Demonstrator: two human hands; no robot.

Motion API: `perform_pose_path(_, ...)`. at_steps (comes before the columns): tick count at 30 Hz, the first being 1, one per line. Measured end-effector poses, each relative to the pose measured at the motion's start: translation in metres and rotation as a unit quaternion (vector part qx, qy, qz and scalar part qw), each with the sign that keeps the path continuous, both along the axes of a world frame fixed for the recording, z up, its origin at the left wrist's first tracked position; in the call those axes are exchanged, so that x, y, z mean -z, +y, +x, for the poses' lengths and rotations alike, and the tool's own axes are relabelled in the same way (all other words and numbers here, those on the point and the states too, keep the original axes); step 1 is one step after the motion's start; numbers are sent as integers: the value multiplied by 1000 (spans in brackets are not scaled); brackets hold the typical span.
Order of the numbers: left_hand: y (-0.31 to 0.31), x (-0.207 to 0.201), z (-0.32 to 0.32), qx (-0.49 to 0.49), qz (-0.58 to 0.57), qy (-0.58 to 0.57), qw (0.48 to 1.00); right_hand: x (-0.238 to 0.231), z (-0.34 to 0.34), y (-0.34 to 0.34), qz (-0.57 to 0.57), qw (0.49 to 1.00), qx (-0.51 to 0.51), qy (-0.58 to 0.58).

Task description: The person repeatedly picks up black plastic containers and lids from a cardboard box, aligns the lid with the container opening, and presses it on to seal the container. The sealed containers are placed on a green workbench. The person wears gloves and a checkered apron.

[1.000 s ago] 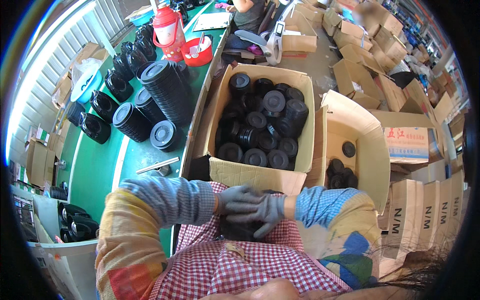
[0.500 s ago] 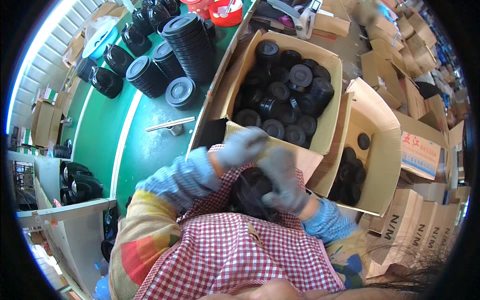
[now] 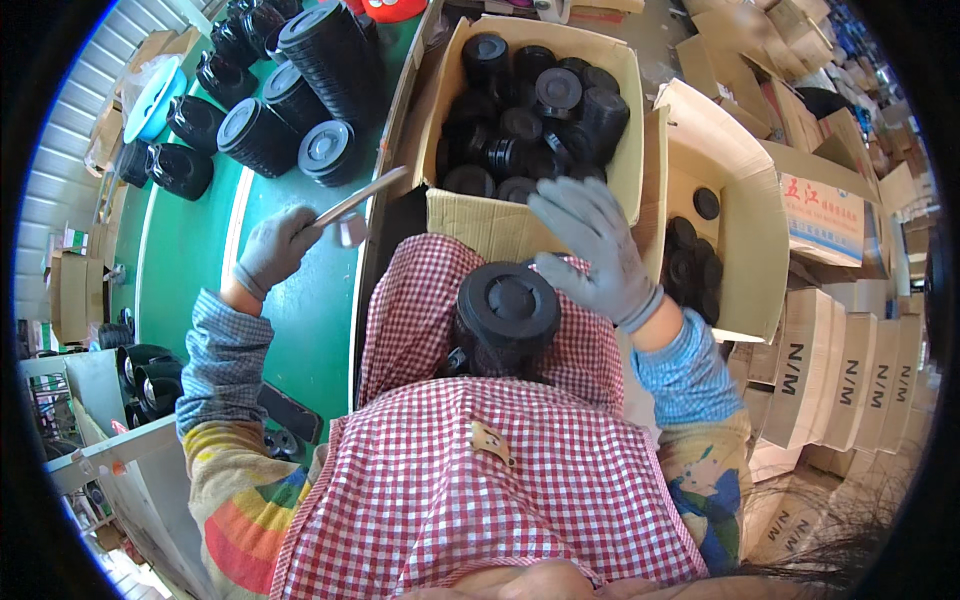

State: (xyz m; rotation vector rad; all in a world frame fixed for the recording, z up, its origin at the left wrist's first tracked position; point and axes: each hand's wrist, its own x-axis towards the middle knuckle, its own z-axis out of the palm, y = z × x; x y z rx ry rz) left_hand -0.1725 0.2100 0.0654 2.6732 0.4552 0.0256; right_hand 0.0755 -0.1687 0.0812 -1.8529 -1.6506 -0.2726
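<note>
My left hand (image 3: 274, 248), in a grey glove, is closed round one end of a T-shaped metal tool (image 3: 360, 198). The tool's bar slants up to the right over the green table, with a short cylinder under it. Between my knees, against the checked apron, stands a black round vessel with a black lid (image 3: 508, 303) on top; its lower part is mostly hidden. My right hand (image 3: 592, 250), also gloved, is open with fingers spread, just above and right of the lid. It holds nothing.
Ahead of my knees stands a carton (image 3: 437, 205) of black lids. Another carton (image 3: 745, 310) with fewer lids is to its right. On the green table (image 3: 300, 290) at left are stacked lids (image 3: 335, 75) and glossy black vessels (image 3: 182, 172). More cartons (image 3: 800, 365) are piled at right.
My left hand has gone left to the table and picked up the metal tool. My right hand has lifted off the vessel and opened, and the lid on top now shows plainly.
</note>
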Motion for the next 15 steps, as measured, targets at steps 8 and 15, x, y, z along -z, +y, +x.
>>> perform_pose_path(8,-122,-58,94,277,-94,13,956,-31,11,19,-301,939,-46,159)
perform_pose_path(15,-126,-10,119,321,-147,6,936,-3,-19,-22,-344,907,30,240)
